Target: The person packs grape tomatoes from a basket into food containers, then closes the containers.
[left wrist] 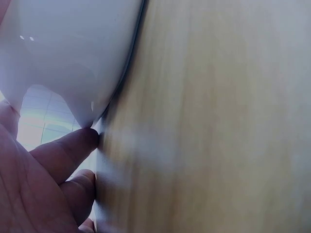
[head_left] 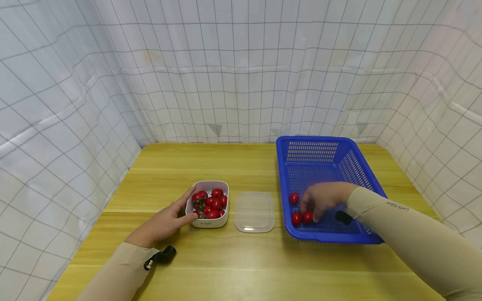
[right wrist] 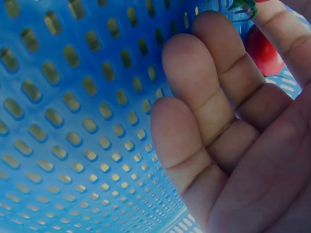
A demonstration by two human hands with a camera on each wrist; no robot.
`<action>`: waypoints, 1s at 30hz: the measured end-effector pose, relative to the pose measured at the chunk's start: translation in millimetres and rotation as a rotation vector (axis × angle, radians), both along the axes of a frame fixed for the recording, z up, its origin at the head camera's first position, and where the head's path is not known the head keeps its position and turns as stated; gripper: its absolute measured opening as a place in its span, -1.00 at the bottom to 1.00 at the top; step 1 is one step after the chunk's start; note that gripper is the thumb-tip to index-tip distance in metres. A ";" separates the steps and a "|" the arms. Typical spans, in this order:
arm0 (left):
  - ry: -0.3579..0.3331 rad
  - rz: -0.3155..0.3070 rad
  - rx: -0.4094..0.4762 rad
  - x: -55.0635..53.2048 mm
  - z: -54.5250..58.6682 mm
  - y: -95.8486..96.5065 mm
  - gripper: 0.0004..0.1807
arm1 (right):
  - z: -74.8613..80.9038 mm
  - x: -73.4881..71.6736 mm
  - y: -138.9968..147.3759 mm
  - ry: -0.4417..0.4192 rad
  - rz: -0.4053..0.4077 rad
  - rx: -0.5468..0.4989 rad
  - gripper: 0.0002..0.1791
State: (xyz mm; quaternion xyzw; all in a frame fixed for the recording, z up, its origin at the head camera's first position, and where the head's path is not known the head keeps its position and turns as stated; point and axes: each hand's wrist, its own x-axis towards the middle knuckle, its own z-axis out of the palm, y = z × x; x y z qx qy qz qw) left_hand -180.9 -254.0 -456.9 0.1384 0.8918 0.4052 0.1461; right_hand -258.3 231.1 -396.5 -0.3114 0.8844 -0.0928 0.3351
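Observation:
On the left, a white container (head_left: 209,224) holds several red cherry tomatoes (head_left: 216,203) with green stems. My left hand (head_left: 168,221) holds it from the left side, thumb at the front of the rim and fingers along the wall. In the left wrist view, fingertips (left wrist: 90,139) meet the container's glossy lower side. My right hand (head_left: 326,197) reaches down into a blue basket (head_left: 288,184), thumb and fingers about a cherry tomato (head_left: 307,216). Two more lie beside it: one tomato (head_left: 296,218) to its left, another tomato (head_left: 294,198) farther back. The right wrist view shows curled fingers (right wrist: 189,68) near the perforated basket wall.
A clear, rounded-square lid (head_left: 255,212) lies flat between the container and the basket. Everything stands on a yellowish wooden table (head_left: 226,267). White gridded curtains (head_left: 241,75) enclose its back and sides.

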 end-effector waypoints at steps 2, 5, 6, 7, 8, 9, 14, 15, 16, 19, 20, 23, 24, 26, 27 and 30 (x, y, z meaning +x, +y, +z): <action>0.000 0.004 -0.002 -0.1 -0.4 -0.5 -0.07 | 1.2 0.1 0.5 -0.004 -0.007 0.002 -0.70; -0.004 0.006 -0.003 -0.4 -1.3 -0.9 -0.07 | 4.3 -0.1 1.3 0.003 -0.003 0.003 -0.71; -0.006 0.007 -0.003 -0.7 -1.7 -0.9 -0.07 | 5.9 -0.3 1.8 0.013 0.005 0.001 -0.71; -0.006 0.006 -0.004 -0.8 -1.9 -1.0 -0.07 | 7.9 -0.6 2.2 0.026 0.009 -0.002 -0.71; -0.007 0.005 -0.003 -0.8 -2.0 -0.9 -0.07 | 9.9 -1.1 2.9 0.040 0.021 -0.007 -0.71; -0.007 0.002 -0.003 -1.1 -2.0 -0.9 -0.07 | 12.1 -1.7 3.5 0.054 0.020 -0.009 -0.70; -0.009 0.000 -0.001 -1.5 -2.8 -1.0 -0.07 | 27.1 -7.1 4.4 0.098 0.008 -0.044 -0.68; -0.011 0.002 0.001 -1.7 -3.2 -0.9 -0.07 | 30.7 -8.6 4.1 0.098 -0.012 -0.050 -0.68; -0.012 0.004 0.002 -1.8 -3.7 -1.0 -0.08 | 34.6 -10.2 3.7 0.097 -0.022 -0.064 -0.69; -0.019 0.009 0.007 -2.3 -4.5 -0.8 -0.08 | 48.1 -14.8 2.1 0.110 -0.064 -0.100 -0.71; -0.020 0.009 0.007 -2.3 -4.5 -0.7 -0.08 | 52.9 -16.2 1.4 0.120 -0.076 -0.113 -0.71; -0.017 0.005 -0.001 -2.2 -4.1 -0.9 -0.08 | 66.5 -19.7 -2.3 0.155 -0.113 -0.164 -0.71; -0.013 0.003 -0.007 -2.0 -3.8 -1.0 -0.08 | 70.5 -20.8 -4.2 0.164 -0.124 -0.189 -0.70; -0.007 0.000 -0.015 -1.8 -3.0 -1.2 -0.08 | 78.1 -22.0 -9.5 0.185 -0.137 -0.242 -0.70; -0.006 -0.003 -0.014 -1.8 -2.6 -1.3 -0.08 | 81.9 -22.3 -12.7 0.189 -0.142 -0.271 -0.71; -0.005 -0.006 -0.013 -1.6 -1.4 -1.7 -0.07 | 91.1 -22.5 -25.2 0.197 -0.148 -0.340 -0.69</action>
